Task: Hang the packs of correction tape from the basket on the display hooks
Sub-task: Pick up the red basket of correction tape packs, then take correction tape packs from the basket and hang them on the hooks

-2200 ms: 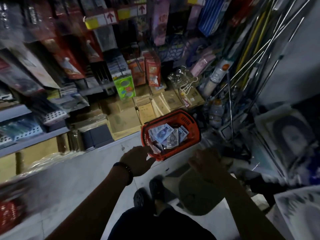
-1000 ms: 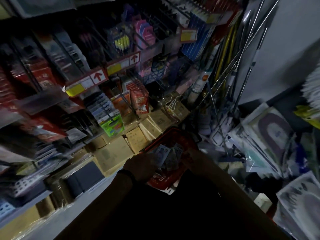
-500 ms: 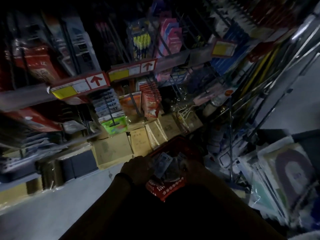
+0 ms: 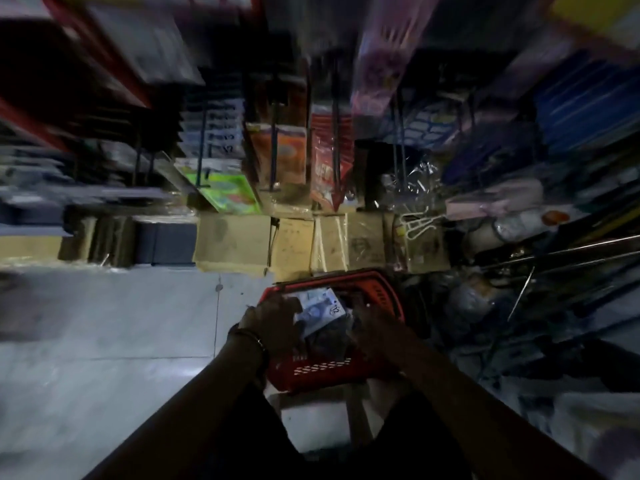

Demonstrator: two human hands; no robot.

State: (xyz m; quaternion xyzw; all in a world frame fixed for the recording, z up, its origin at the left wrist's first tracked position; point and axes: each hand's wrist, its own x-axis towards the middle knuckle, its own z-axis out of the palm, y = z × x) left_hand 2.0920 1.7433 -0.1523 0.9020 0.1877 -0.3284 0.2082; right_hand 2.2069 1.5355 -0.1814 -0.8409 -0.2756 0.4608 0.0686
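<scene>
step: take one pack [image 4: 322, 308] from the basket [image 4: 318, 370]
left hand [image 4: 273, 318]: at the pack's edge; grip unclear
right hand [image 4: 375, 325]: too dark to tell
tip: pinch your pack by its top edge

Motion blur smears the upper racks [image 4: 138, 64] into streaks, so the goods hanging there cannot be named. The display hooks [image 4: 273, 157] show only as dark rods, their tips lost among packets. In the red basket [image 4: 384, 297], the hands cover most of the packs of correction tape [image 4: 322, 310], and the print on the one exposed card is too small to read. The left hand [image 4: 273, 318] perhaps touches that card. The right hand [image 4: 375, 327] is too dark to make out its fingers. Both forearms [image 4: 194, 403] run off the lower edge.
</scene>
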